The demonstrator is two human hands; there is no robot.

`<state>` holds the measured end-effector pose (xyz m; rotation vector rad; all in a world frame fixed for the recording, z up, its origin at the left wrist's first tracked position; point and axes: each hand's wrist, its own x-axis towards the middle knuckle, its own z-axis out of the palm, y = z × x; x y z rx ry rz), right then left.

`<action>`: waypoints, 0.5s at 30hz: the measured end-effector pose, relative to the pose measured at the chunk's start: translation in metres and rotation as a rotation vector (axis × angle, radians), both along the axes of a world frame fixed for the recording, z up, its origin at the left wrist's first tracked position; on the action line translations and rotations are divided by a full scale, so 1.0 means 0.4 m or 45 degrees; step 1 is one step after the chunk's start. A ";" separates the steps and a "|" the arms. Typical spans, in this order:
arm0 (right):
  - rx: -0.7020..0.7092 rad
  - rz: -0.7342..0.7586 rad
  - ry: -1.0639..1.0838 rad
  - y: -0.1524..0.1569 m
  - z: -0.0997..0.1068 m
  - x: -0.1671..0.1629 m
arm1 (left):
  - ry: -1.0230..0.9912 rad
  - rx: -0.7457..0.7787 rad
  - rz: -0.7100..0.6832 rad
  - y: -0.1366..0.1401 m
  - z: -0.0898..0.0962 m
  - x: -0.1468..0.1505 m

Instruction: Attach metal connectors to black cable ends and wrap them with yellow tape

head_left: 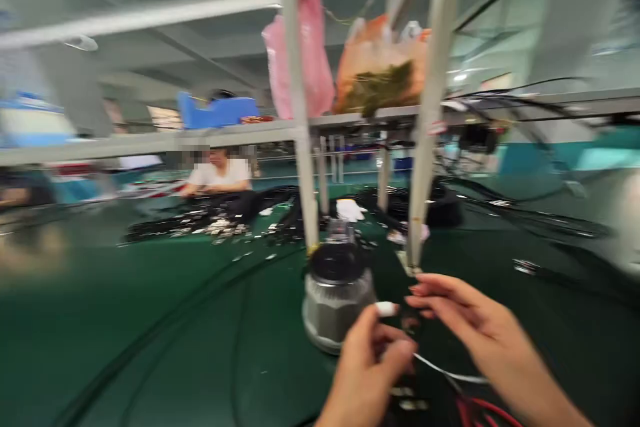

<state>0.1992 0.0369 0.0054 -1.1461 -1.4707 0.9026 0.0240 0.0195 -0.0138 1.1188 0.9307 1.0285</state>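
Note:
My left hand (pixel 373 363) is in front of the grey faceted container (pixel 333 310) with a black round top, its fingers curled together. Something white (pixel 386 309) shows at a fingertip, perhaps a wrap. Just to the right, my right hand (pixel 467 320) is closed in a pinch, fingertips pointing left. Between the two hands is a small dark blurred piece (pixel 411 321); I cannot tell its kind or which fingers grip it. Below them a thin white cable (pixel 450 375) curves right, close to a red cable (pixel 493 407).
Black cables (pixel 175 333) lie across the green table (pixel 200 293). Pale posts (pixel 425 133) rise behind the container to a shelf holding a pink bag (pixel 320 60) and an orange bag (pixel 380 73). A person in white (pixel 220 173) sits beyond, near heaped cables.

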 end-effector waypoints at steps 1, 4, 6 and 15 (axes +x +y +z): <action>-0.084 -0.013 0.042 -0.003 -0.005 0.024 | -0.001 -0.019 -0.028 0.018 -0.012 0.018; -0.228 0.037 0.215 0.000 -0.012 0.043 | -0.015 -0.046 -0.088 0.038 -0.018 0.032; -0.227 0.054 0.241 -0.001 -0.010 0.035 | -0.014 -0.076 -0.062 0.033 -0.008 0.025; -0.289 0.021 0.230 -0.019 -0.013 0.059 | -0.011 -0.137 -0.032 0.024 0.001 0.037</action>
